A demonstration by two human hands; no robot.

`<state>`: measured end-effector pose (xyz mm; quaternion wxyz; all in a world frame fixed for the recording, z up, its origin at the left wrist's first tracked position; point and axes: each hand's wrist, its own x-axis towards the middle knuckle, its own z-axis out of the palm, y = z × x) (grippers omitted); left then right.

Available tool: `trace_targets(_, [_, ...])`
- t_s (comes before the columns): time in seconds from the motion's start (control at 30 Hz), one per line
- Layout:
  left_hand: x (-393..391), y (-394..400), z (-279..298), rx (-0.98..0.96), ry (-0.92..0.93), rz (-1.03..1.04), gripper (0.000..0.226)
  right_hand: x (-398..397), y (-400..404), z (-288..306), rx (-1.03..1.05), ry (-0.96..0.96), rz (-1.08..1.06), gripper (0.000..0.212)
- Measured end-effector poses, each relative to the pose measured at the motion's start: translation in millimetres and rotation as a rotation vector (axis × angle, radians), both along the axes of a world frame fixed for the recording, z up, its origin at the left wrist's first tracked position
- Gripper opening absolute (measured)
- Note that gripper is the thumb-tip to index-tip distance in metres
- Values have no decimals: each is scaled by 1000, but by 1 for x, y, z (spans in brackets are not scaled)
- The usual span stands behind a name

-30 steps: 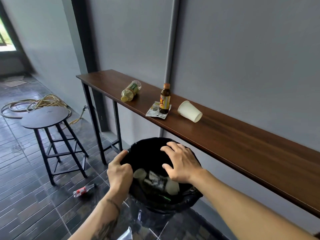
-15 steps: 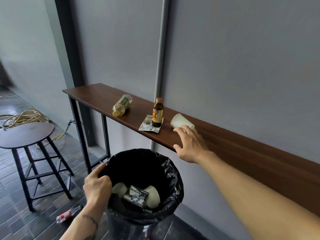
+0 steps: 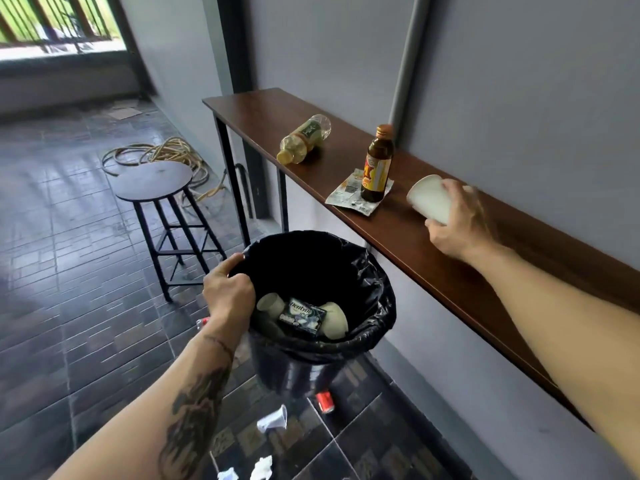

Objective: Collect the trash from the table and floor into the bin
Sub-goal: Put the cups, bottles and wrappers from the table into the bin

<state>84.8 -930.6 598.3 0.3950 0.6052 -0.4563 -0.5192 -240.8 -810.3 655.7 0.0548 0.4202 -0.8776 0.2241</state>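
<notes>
My left hand [image 3: 227, 292] grips the near-left rim of a bin with a black liner [image 3: 363, 296], held off the floor beside the table. Inside lie two paper cups and a dark gum pack [image 3: 302, 317]. My right hand [image 3: 457, 221] is closed around a white paper cup [image 3: 427, 199] lying on its side on the long wooden table [image 3: 433, 265]. Left of it, a brown glass bottle [image 3: 377, 164] stands on a flat wrapper [image 3: 348, 197]. A plastic bottle of yellow liquid [image 3: 304, 138] lies farther left. On the floor are a red can [image 3: 325, 401] and crumpled paper [image 3: 273, 419].
A round black stool [image 3: 154, 181] stands left of the table, with a coiled hose [image 3: 162, 154] behind it. More white scraps [image 3: 261, 467] lie on the dark tiles near my feet. A grey wall with a pipe [image 3: 408, 57] backs the table.
My right hand left the bin, reached to the table and closed around the white cup. My left hand kept its hold on the bin rim while the view shifted.
</notes>
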Motion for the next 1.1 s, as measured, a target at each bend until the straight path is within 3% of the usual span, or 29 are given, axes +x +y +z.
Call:
trace_targets(0.2, [3,-11,-25,-2,21,59,62,37,-3,-3,-310,77,144,58])
trace_targets(0.3, [0,-12,-25,20,14,66,64,84,-9,-8,-221,-27,344,59])
trace_targets(0.4, [-3,-7,-13,26,6,47,59,124,-22,-22,-74,-3,544,54])
trace_targets(0.53, [0,-16,-15,7,11,43,68,154,-40,-46,36,-28,642,54])
trace_targets(0.67, [6,-25,-16,25,44,38,69,159,-46,-52,131,-77,603,69])
trace_targets(0.8, [8,-32,-13,24,38,25,62,141,-47,-19,-162,-30,541,59])
trace_targets(0.93, [-1,-31,1,18,11,6,58,107,-51,5,-321,-3,317,60])
trace_targets(1.1, [-11,-36,0,2,29,-37,60,71,-66,9,-219,-210,64,82])
